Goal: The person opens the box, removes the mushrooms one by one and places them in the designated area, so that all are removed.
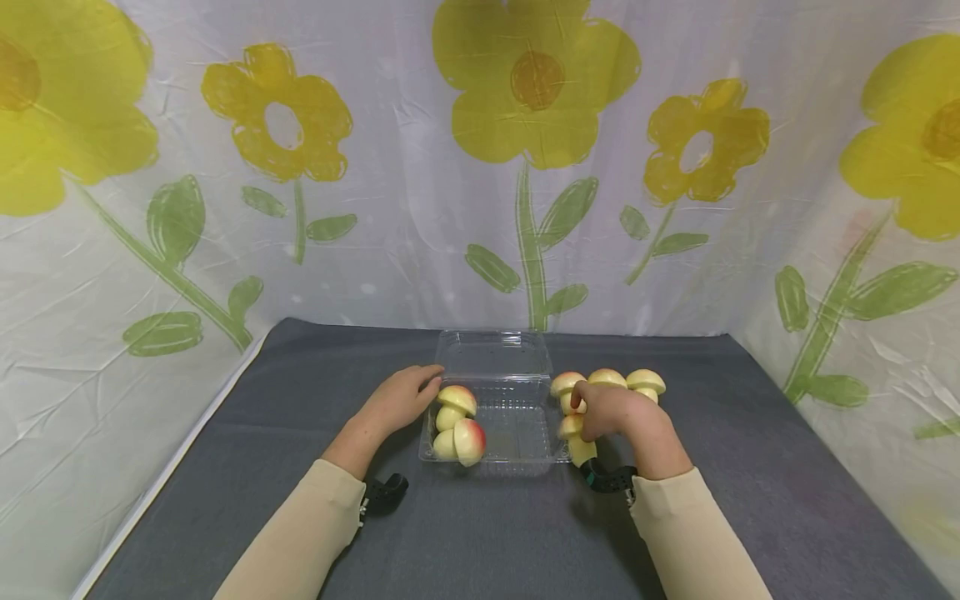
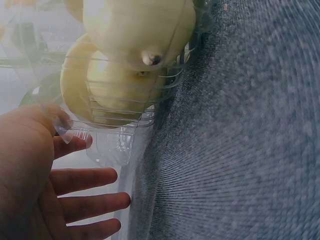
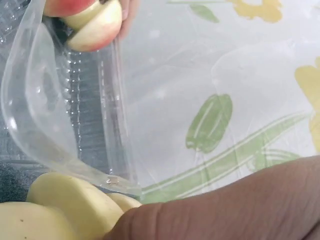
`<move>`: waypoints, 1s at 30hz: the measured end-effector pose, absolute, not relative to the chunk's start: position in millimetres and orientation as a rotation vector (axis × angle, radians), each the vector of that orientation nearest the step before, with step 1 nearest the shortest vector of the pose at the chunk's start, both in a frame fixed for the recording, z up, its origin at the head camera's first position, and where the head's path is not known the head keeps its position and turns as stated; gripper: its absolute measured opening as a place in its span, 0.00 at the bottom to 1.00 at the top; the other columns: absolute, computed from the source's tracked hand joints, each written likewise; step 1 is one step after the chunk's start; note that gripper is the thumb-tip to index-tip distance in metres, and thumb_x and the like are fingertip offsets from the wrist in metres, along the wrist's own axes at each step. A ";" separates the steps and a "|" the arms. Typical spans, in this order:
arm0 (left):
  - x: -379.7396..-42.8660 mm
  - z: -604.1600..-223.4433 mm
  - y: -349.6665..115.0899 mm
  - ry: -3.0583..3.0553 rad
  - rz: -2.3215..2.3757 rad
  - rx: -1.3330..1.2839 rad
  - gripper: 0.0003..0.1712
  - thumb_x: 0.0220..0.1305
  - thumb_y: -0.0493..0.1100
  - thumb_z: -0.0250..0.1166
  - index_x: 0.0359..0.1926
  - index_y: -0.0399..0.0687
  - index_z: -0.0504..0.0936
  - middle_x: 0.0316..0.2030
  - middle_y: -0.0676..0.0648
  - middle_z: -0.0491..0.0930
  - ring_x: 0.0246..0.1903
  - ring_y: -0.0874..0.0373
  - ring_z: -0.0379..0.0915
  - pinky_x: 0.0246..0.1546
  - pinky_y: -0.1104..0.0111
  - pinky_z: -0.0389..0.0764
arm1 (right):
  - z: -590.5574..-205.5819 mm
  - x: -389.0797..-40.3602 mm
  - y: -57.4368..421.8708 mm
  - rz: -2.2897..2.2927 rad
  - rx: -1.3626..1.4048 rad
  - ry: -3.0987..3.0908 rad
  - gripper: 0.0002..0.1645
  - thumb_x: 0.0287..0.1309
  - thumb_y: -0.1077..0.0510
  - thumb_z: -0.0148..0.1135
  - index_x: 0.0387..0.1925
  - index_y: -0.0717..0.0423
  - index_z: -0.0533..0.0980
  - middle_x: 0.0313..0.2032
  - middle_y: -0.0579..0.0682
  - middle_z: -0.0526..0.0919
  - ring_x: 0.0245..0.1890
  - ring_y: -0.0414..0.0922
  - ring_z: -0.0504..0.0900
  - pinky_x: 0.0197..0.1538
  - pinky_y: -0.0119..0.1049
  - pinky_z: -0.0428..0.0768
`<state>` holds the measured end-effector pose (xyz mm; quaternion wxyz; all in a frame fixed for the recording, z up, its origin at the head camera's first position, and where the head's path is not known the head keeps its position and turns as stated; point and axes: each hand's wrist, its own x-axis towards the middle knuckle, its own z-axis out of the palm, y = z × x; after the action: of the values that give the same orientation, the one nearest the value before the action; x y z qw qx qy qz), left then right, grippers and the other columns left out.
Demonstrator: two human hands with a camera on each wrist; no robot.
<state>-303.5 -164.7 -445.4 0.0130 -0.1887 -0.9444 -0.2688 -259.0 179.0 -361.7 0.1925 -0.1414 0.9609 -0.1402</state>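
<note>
A clear plastic clamshell box (image 1: 517, 433) lies on the table with its lid (image 1: 491, 354) raised at the back. Two pale yellow mushrooms with red-tinged caps, a rear one (image 1: 456, 402) and a front one (image 1: 468, 442), lie along its left side. My left hand (image 1: 397, 398) is at the box's left rear corner, fingers extended, thumb and forefinger right at the rim (image 2: 65, 132). With its fingertips my right hand (image 1: 618, 412) grips a mushroom (image 1: 582, 450) beside the box's right edge. The hand partly covers that mushroom; its forefinger overlaps another mushroom (image 1: 566, 385) behind.
Two more mushrooms, one (image 1: 607, 377) nearer the box and one (image 1: 647, 383) further right, stand in a row behind my right hand. Dark grey cloth (image 1: 480, 533) covers the table. Flower-printed curtains (image 1: 405, 208) enclose the back and sides.
</note>
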 end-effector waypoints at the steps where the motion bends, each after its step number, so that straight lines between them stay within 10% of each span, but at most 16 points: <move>1: -303.2 -445.2 -164.8 -2.942 -0.838 -0.589 0.27 0.82 0.49 0.50 0.74 0.43 0.71 0.68 0.39 0.73 0.67 0.41 0.69 0.66 0.44 0.72 | -361.3 -259.1 179.0 -0.414 -0.394 2.699 0.27 0.48 0.72 0.61 0.53 0.58 0.73 0.32 0.49 0.75 0.27 0.44 0.68 0.28 0.35 0.68; 30: -303.1 -444.5 -164.7 -2.947 -0.833 -0.583 0.27 0.82 0.48 0.51 0.73 0.42 0.71 0.68 0.39 0.73 0.67 0.41 0.68 0.67 0.44 0.72 | -350.3 -253.5 180.7 -0.475 -0.340 2.729 0.30 0.50 0.63 0.74 0.56 0.63 0.74 0.50 0.55 0.77 0.40 0.49 0.76 0.39 0.44 0.79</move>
<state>-303.1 -164.7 -444.5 0.0121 -0.1868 -0.9453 -0.2673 -253.5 180.7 -350.3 0.1743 -0.1198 0.9629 -0.1676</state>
